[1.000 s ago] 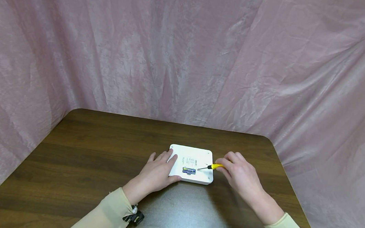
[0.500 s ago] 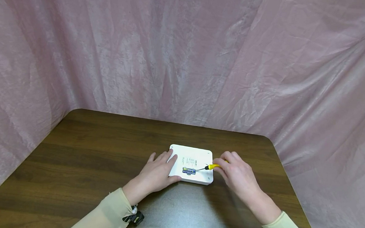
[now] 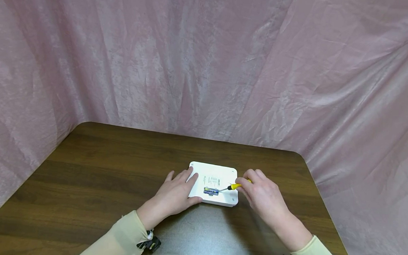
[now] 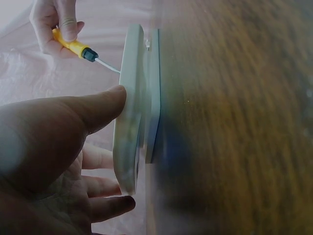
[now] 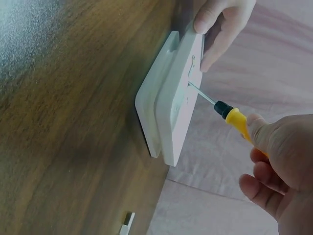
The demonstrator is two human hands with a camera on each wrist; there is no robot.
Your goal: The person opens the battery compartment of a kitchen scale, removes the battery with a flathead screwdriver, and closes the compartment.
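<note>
White plastic makes up the device (image 3: pixel 226 178) lying on the brown wooden table (image 3: pixel 118 169) in the head view; a blue-and-yellow battery (image 3: pixel 211 191) sits in a recess in its upper face, below printed text; the left hand (image 3: pixel 172 198) rests on the device's left side with fingers spread and straight, thumb along the near edge, pressing rather than clasping; the right hand (image 3: pixel 266 196) pinches a yellow-and-black screwdriver (image 3: pixel 234 187), its shaft slanting down to the battery's right end; whether the tip touches the battery is too small to tell; pale sleeves (image 3: pixel 115 238) cover both forearms, and a pink curtain (image 3: pixel 207 66) hangs behind the table.

In the left wrist view, the left thumb meets the device's rim, and a thinner slab (image 4: pixel 155 98) shows between the device's thick body and the table; the screwdriver's tip reaches the far side.

In the right wrist view, the right thumb and fingers grip the yellow handle; the metal shaft meets the device's face near the recess; a small pale-and-dark object (image 5: pixel 127 223) shows near the table's edge.
</note>
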